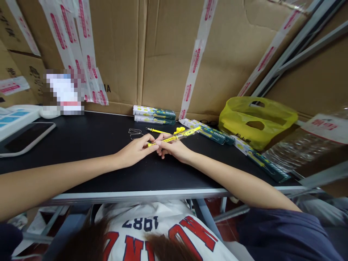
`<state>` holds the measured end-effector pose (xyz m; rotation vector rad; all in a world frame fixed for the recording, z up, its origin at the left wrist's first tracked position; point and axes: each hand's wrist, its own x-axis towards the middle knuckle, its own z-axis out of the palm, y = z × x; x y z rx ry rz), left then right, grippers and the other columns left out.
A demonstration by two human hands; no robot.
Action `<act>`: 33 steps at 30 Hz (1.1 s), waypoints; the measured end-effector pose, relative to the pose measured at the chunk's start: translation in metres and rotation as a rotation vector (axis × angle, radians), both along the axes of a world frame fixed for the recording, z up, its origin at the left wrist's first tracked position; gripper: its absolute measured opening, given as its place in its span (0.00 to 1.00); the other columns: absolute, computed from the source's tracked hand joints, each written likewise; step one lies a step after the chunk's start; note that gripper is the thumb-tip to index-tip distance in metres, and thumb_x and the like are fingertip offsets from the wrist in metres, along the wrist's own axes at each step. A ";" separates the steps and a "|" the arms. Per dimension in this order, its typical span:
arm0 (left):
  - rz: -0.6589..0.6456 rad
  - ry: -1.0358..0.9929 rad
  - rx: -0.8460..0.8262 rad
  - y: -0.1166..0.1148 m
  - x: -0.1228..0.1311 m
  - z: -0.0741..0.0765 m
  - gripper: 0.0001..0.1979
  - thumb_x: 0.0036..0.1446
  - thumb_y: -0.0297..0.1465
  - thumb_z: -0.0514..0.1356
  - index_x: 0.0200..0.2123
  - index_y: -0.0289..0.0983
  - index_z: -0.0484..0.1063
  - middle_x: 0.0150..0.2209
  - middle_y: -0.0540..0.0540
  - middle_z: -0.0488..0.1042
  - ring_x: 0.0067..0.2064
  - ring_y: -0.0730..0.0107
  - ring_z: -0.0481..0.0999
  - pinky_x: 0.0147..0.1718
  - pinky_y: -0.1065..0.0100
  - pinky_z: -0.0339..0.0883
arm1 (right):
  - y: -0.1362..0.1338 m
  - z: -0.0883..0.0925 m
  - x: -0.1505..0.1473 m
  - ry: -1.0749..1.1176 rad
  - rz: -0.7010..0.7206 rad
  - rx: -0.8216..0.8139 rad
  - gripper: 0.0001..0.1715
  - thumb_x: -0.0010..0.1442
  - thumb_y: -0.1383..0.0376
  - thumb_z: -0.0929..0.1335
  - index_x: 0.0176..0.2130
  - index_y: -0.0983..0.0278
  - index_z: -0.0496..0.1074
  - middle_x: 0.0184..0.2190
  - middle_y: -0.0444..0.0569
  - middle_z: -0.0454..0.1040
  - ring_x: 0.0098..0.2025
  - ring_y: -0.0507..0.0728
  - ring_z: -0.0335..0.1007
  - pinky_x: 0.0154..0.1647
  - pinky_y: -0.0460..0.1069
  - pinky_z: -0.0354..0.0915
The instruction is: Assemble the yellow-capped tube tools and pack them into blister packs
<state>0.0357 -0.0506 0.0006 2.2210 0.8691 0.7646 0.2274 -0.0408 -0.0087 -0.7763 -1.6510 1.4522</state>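
A slim yellow pen-shaped tool (181, 136) with a clear barrel is held tilted above the black table, its far end pointing up and right. My right hand (174, 148) grips it between thumb and fingers along its lower part. The fingertips of my left hand (138, 148) pinch its near yellow end, close against my right fingers. Just beyond my hands lie a thin yellow rod with a dark tip (156, 130), a small yellow part (179, 129) and a bent wire piece (135, 133). What the small yellow part is, I cannot tell.
Stacked green-and-white boxes (154, 115) stand at the back; several more boxes (209, 131) lie to the right. A yellow plastic bag (252, 119) and a clear plastic-wrapped pack (301, 141) border the right side. A phone (28, 137) lies left. Cardboard (168, 54) walls the back.
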 end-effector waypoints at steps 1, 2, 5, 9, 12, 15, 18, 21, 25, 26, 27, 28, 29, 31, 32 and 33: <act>-0.005 -0.005 0.012 0.001 0.000 0.000 0.16 0.63 0.44 0.50 0.40 0.37 0.65 0.32 0.50 0.73 0.32 0.70 0.70 0.32 0.70 0.59 | -0.001 0.000 -0.001 -0.002 -0.006 0.008 0.20 0.52 0.53 0.73 0.31 0.64 0.66 0.20 0.40 0.70 0.21 0.48 0.66 0.18 0.42 0.66; -0.006 -0.013 0.024 0.002 0.000 0.000 0.15 0.63 0.43 0.50 0.39 0.37 0.65 0.34 0.50 0.73 0.34 0.70 0.70 0.34 0.69 0.60 | -0.001 0.001 -0.001 -0.004 -0.006 0.011 0.19 0.53 0.53 0.73 0.32 0.64 0.65 0.19 0.39 0.69 0.20 0.47 0.65 0.18 0.42 0.65; 0.022 -0.064 0.030 0.011 -0.002 0.000 0.14 0.63 0.42 0.50 0.35 0.37 0.65 0.31 0.50 0.69 0.32 0.72 0.68 0.31 0.71 0.60 | 0.000 0.004 0.002 0.003 0.025 -0.002 0.19 0.54 0.53 0.72 0.35 0.63 0.65 0.21 0.39 0.69 0.20 0.47 0.65 0.19 0.42 0.65; 0.088 -0.198 -0.122 0.031 -0.011 0.000 0.13 0.63 0.41 0.49 0.33 0.38 0.60 0.22 0.56 0.56 0.20 0.79 0.55 0.18 0.76 0.50 | 0.008 0.016 0.015 0.043 -0.018 0.005 0.23 0.51 0.53 0.74 0.39 0.61 0.63 0.22 0.39 0.71 0.21 0.48 0.66 0.20 0.43 0.66; 0.177 -0.305 -0.254 0.046 -0.019 0.004 0.11 0.65 0.38 0.48 0.32 0.39 0.56 0.21 0.58 0.52 0.17 0.82 0.50 0.14 0.78 0.43 | 0.016 0.028 0.025 0.121 -0.140 0.088 0.22 0.52 0.52 0.73 0.36 0.61 0.62 0.21 0.38 0.70 0.20 0.47 0.64 0.19 0.43 0.64; 0.244 -0.374 -0.316 0.053 -0.024 0.007 0.10 0.65 0.35 0.47 0.31 0.40 0.55 0.20 0.58 0.49 0.16 0.83 0.47 0.13 0.80 0.40 | 0.022 0.034 0.032 0.180 -0.225 0.126 0.22 0.53 0.50 0.72 0.35 0.60 0.61 0.21 0.37 0.69 0.20 0.47 0.64 0.20 0.43 0.64; 0.260 -0.407 -0.368 0.054 -0.025 0.008 0.11 0.65 0.36 0.48 0.30 0.40 0.55 0.19 0.59 0.49 0.15 0.84 0.46 0.13 0.80 0.39 | 0.024 0.034 0.034 0.157 -0.249 0.123 0.23 0.51 0.51 0.73 0.34 0.60 0.60 0.21 0.38 0.70 0.21 0.47 0.65 0.20 0.43 0.65; 0.244 -0.446 -0.366 0.052 -0.025 0.005 0.12 0.63 0.40 0.52 0.31 0.39 0.57 0.19 0.59 0.50 0.14 0.85 0.46 0.13 0.80 0.38 | 0.024 0.030 0.033 0.122 -0.243 0.117 0.23 0.51 0.50 0.73 0.34 0.61 0.61 0.22 0.38 0.71 0.21 0.48 0.67 0.21 0.44 0.66; 0.195 -0.501 -0.352 0.051 -0.026 0.002 0.18 0.59 0.43 0.58 0.28 0.39 0.56 0.19 0.58 0.53 0.15 0.86 0.47 0.13 0.80 0.38 | 0.025 0.025 0.031 0.063 -0.204 0.099 0.24 0.51 0.50 0.73 0.35 0.62 0.62 0.24 0.41 0.74 0.23 0.49 0.69 0.22 0.44 0.68; 0.187 -0.513 -0.364 0.051 -0.026 0.002 0.18 0.59 0.44 0.58 0.28 0.39 0.55 0.20 0.58 0.53 0.15 0.86 0.48 0.13 0.80 0.38 | 0.026 0.024 0.031 0.048 -0.200 0.097 0.24 0.51 0.49 0.73 0.36 0.62 0.62 0.25 0.42 0.74 0.23 0.49 0.69 0.22 0.44 0.67; 0.183 -0.525 -0.377 0.050 -0.025 0.002 0.19 0.58 0.44 0.59 0.27 0.39 0.55 0.20 0.58 0.53 0.16 0.86 0.48 0.13 0.80 0.38 | 0.027 0.024 0.032 0.032 -0.197 0.101 0.25 0.51 0.49 0.73 0.36 0.62 0.62 0.25 0.42 0.74 0.23 0.49 0.69 0.21 0.44 0.67; 0.183 -0.538 -0.388 0.049 -0.024 0.002 0.19 0.58 0.44 0.59 0.27 0.39 0.55 0.20 0.58 0.53 0.16 0.86 0.48 0.13 0.80 0.38 | 0.028 0.025 0.034 0.008 -0.192 0.110 0.25 0.52 0.49 0.72 0.37 0.62 0.62 0.26 0.43 0.75 0.23 0.49 0.69 0.21 0.44 0.66; 0.190 -0.549 -0.395 0.048 -0.023 0.003 0.19 0.58 0.44 0.59 0.27 0.39 0.54 0.20 0.59 0.52 0.16 0.86 0.47 0.13 0.80 0.39 | 0.030 0.027 0.036 -0.028 -0.190 0.127 0.24 0.53 0.48 0.71 0.38 0.62 0.63 0.27 0.44 0.75 0.24 0.49 0.69 0.21 0.44 0.66; 0.215 -0.572 -0.390 0.047 -0.021 0.004 0.19 0.59 0.43 0.58 0.27 0.39 0.53 0.19 0.59 0.49 0.16 0.86 0.47 0.13 0.80 0.39 | 0.035 0.033 0.046 -0.146 -0.212 0.204 0.24 0.57 0.46 0.67 0.40 0.62 0.64 0.28 0.45 0.74 0.24 0.50 0.69 0.21 0.45 0.64; 0.231 -0.582 -0.382 0.046 -0.021 0.005 0.19 0.60 0.42 0.57 0.27 0.39 0.53 0.19 0.60 0.49 0.16 0.86 0.47 0.13 0.80 0.39 | 0.038 0.036 0.053 -0.225 -0.263 0.281 0.24 0.59 0.46 0.64 0.41 0.63 0.64 0.28 0.46 0.74 0.24 0.51 0.69 0.21 0.45 0.64; 0.249 -0.588 -0.373 0.046 -0.021 0.005 0.18 0.61 0.42 0.57 0.27 0.39 0.53 0.19 0.60 0.48 0.16 0.86 0.46 0.13 0.80 0.39 | 0.041 0.040 0.060 -0.319 -0.341 0.391 0.22 0.61 0.47 0.62 0.41 0.63 0.64 0.28 0.46 0.74 0.24 0.51 0.69 0.22 0.46 0.63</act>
